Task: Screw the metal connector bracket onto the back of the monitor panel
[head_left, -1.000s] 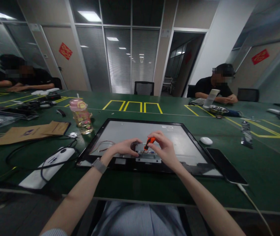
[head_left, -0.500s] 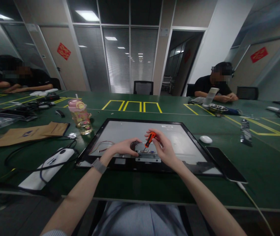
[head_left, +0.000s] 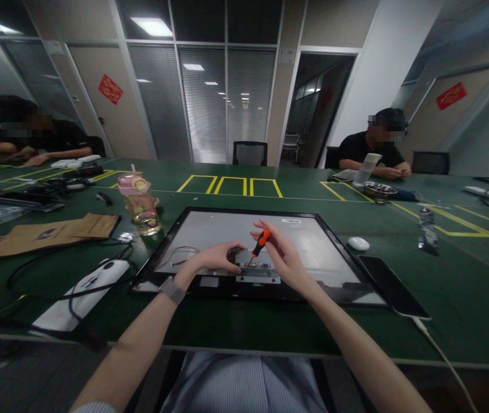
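Observation:
A flat display panel [head_left: 210, 229] with a black frame and grey back lies face down on the table before me. Near its close edge sits a metal bracket [head_left: 258, 280] with small connectors [head_left: 263, 265], one of them blue. My right hand [head_left: 286, 252] holds an orange and black screwdriver [head_left: 262, 242] by its handle, thumb against it and some fingers raised. The shaft slants down left to the bracket area; its tip is too small to make out. My left hand [head_left: 220, 258] grips a dark part [head_left: 233, 252] at the bracket's left end, fingertips partly hidden.
Left are a drinking cup [head_left: 140, 206], a brown paper bag [head_left: 50, 234] and a white power strip [head_left: 83, 292] with cables. A phone [head_left: 392, 285] and a white case [head_left: 359, 244] lie right of the panel. Other people sit across the table.
My right fingers have opened outward around the screwdriver handle, which has shifted slightly left and down. My left hand keeps its place on the dark part.

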A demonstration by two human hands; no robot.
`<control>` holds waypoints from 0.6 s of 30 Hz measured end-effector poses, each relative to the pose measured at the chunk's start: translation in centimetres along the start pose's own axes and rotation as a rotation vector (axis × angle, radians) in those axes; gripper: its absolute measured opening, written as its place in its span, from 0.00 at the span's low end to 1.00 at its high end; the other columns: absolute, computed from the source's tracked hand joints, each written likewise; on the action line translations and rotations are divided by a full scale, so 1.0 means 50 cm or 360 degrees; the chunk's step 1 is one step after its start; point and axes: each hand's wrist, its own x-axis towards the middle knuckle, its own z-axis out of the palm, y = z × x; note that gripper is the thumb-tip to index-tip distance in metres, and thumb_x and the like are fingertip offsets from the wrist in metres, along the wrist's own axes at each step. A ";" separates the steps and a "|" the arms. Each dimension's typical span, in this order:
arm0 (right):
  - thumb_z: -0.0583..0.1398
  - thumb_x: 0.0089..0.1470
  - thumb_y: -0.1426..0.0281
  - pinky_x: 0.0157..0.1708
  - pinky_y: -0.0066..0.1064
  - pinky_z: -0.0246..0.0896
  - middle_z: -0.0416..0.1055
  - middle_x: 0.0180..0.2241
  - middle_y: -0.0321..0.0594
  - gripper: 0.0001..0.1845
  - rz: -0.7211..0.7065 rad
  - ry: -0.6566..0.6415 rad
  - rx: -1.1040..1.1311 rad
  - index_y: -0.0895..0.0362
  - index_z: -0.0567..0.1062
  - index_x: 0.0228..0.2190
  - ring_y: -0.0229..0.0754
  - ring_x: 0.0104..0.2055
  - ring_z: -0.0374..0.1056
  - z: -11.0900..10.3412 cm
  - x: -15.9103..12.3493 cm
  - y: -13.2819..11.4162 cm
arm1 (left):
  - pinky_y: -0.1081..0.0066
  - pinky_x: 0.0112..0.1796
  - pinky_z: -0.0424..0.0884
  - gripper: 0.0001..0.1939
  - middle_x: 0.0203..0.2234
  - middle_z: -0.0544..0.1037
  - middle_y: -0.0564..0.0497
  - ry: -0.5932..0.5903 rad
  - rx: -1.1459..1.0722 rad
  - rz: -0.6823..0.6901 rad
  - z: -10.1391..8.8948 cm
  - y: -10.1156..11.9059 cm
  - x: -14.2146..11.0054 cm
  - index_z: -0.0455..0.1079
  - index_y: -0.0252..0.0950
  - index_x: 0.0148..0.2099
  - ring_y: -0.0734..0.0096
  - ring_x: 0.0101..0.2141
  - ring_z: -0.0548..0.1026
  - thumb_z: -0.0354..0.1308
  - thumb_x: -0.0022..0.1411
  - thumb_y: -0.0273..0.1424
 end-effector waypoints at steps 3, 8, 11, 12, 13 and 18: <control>0.56 0.59 0.70 0.40 0.37 0.69 0.70 0.41 0.43 0.20 0.0050 0.0162 -0.0053 0.51 0.68 0.53 0.42 0.39 0.71 0.003 0.002 0.000 | 0.64 0.48 0.64 0.33 0.47 0.72 0.48 -0.0011 -0.0025 -0.0013 0.001 -0.001 0.000 0.63 0.38 0.56 0.58 0.48 0.69 0.66 0.47 0.35; 0.60 0.55 0.69 0.43 0.40 0.67 0.67 0.34 0.40 0.13 0.0081 0.0379 -0.0281 0.53 0.74 0.44 0.43 0.38 0.68 0.000 0.004 -0.003 | 0.63 0.46 0.65 0.34 0.48 0.71 0.47 -0.0017 0.0012 -0.0066 -0.002 0.007 -0.003 0.63 0.38 0.57 0.57 0.46 0.70 0.67 0.47 0.35; 0.52 0.61 0.71 0.48 0.42 0.66 0.67 0.48 0.46 0.21 0.0104 0.0201 -0.0011 0.50 0.65 0.55 0.44 0.47 0.69 0.000 0.002 -0.003 | 0.62 0.48 0.65 0.34 0.49 0.71 0.47 0.0006 0.0026 -0.0033 -0.003 0.006 -0.002 0.64 0.38 0.56 0.57 0.47 0.70 0.67 0.46 0.36; 0.50 0.62 0.71 0.48 0.42 0.66 0.66 0.50 0.47 0.23 0.0118 0.0156 0.0080 0.50 0.63 0.57 0.43 0.48 0.69 0.001 0.001 -0.002 | 0.62 0.48 0.65 0.34 0.49 0.71 0.47 0.0005 0.0021 -0.0021 -0.003 0.004 -0.001 0.64 0.38 0.56 0.56 0.47 0.70 0.67 0.46 0.36; 0.50 0.62 0.71 0.47 0.41 0.67 0.67 0.50 0.46 0.23 0.0125 0.0145 0.0120 0.49 0.62 0.58 0.43 0.46 0.70 0.002 0.000 -0.001 | 0.62 0.47 0.65 0.35 0.48 0.71 0.47 0.0003 0.0011 -0.0014 -0.002 0.001 0.000 0.64 0.38 0.56 0.56 0.47 0.70 0.67 0.46 0.37; 0.62 0.53 0.69 0.39 0.37 0.69 0.70 0.33 0.40 0.15 -0.0003 0.0396 -0.0318 0.51 0.75 0.45 0.42 0.35 0.69 0.004 0.000 -0.007 | 0.63 0.47 0.66 0.35 0.46 0.72 0.48 0.0008 -0.0041 -0.0006 0.002 -0.005 0.001 0.63 0.38 0.56 0.58 0.46 0.70 0.67 0.46 0.36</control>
